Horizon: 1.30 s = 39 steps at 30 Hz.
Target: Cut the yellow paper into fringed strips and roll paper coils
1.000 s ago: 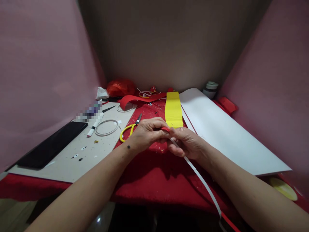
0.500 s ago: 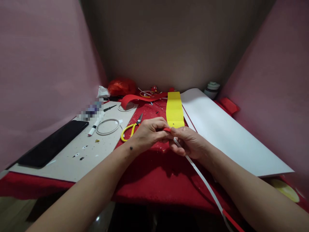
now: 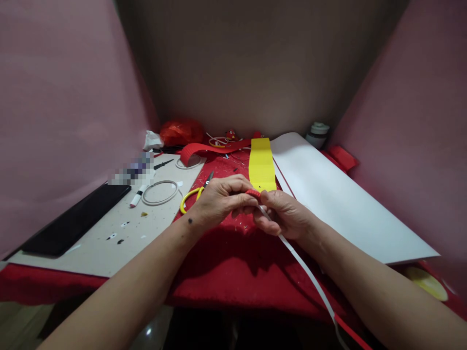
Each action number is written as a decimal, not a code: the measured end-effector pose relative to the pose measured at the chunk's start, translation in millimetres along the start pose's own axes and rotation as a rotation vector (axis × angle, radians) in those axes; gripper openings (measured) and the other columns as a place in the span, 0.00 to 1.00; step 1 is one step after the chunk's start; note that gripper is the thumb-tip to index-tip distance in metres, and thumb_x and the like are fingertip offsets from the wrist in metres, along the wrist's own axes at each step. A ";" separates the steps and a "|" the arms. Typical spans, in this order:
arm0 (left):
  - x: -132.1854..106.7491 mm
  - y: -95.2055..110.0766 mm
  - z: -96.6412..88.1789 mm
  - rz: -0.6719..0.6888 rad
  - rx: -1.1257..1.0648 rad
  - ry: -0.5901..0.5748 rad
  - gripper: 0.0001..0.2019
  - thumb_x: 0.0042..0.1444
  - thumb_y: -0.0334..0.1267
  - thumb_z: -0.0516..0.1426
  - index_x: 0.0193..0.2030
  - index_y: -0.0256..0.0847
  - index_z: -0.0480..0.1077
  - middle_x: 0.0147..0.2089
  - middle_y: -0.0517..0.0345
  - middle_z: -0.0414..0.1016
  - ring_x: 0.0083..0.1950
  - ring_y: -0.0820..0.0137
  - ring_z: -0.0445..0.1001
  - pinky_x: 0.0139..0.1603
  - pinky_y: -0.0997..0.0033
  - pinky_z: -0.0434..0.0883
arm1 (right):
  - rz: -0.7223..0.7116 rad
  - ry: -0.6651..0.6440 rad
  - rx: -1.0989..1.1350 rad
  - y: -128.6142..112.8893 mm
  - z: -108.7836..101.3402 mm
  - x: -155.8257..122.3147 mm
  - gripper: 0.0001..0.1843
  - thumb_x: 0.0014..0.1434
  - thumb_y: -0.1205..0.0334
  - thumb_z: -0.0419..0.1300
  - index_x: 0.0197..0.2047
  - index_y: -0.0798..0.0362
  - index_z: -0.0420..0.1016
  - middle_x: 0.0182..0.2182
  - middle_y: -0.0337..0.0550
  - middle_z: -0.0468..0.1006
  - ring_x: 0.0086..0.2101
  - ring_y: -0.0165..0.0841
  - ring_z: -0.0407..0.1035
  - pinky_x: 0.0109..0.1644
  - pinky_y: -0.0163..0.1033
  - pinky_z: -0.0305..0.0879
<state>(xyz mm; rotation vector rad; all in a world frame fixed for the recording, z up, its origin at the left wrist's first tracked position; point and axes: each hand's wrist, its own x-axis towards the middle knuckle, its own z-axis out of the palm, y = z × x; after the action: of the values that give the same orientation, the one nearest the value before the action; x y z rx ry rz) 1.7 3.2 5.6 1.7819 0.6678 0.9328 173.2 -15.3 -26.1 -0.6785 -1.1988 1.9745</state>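
Note:
Both hands meet over the red cloth (image 3: 226,262) at the middle of the table. My left hand (image 3: 219,199) is closed, pinching a small red corrugated coil (image 3: 253,193) between thumb and fingers. My right hand (image 3: 284,214) is closed on the same coil and on the strip feeding it. That strip (image 3: 306,272) is white on one side and red on the other, and it trails down to the lower right past my right forearm. A yellow corrugated strip (image 3: 261,165) lies just behind the hands.
Yellow-handled scissors (image 3: 193,193) lie left of my left hand. A grey board (image 3: 109,243) carries a white ring (image 3: 159,192), a marker (image 3: 136,198) and small scraps. A black tablet (image 3: 73,221) sits far left, a white sheet (image 3: 339,204) right, a red strip (image 3: 211,149) and jar (image 3: 318,133) behind.
The hands stay together on the coil with only small finger shifts; the view moved slightly.

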 end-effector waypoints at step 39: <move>1.7 0.6 -12.0 0.028 0.021 -0.138 0.04 0.52 0.30 0.57 0.31 0.33 0.75 0.33 0.57 0.70 0.22 0.79 0.70 0.19 0.79 0.69 | 0.099 -0.111 0.056 -7.8 -0.2 -3.9 0.08 0.49 0.67 0.58 0.30 0.64 0.75 0.20 0.50 0.79 0.09 0.21 0.54 0.10 0.27 0.42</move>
<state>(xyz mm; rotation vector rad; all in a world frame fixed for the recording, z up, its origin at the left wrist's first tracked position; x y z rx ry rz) -7.3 10.4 9.4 1.8600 0.5677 0.8154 178.1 -15.9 -18.9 -0.6174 -1.1907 2.1437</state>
